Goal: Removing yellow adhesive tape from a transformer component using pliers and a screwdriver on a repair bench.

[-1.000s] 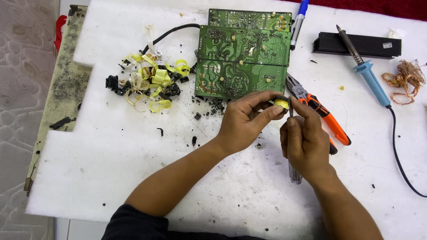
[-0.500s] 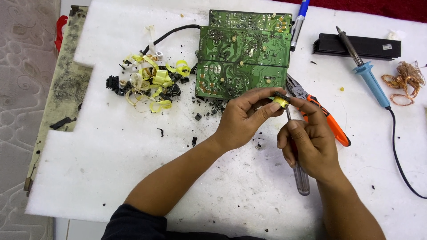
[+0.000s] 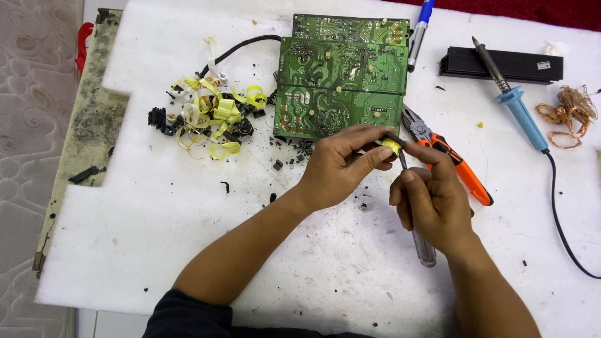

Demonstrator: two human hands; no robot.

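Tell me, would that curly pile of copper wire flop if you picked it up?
Probably. The copper wire lies in a loose tangle of thin strands, so it would likely sag and spring about. It looks light, and its loops might snag the soldering iron cord beside it.

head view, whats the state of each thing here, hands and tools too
left hand: pinching a small yellow part
right hand: gripping a screwdriver, tip at the yellow part
green circuit boards: lying flat, solder side up
orange pliers: lying on the white foam sheet, not held
blue soldering iron: lying down, not held
yellow tape scraps: loose in a pile
copper wire: tangled
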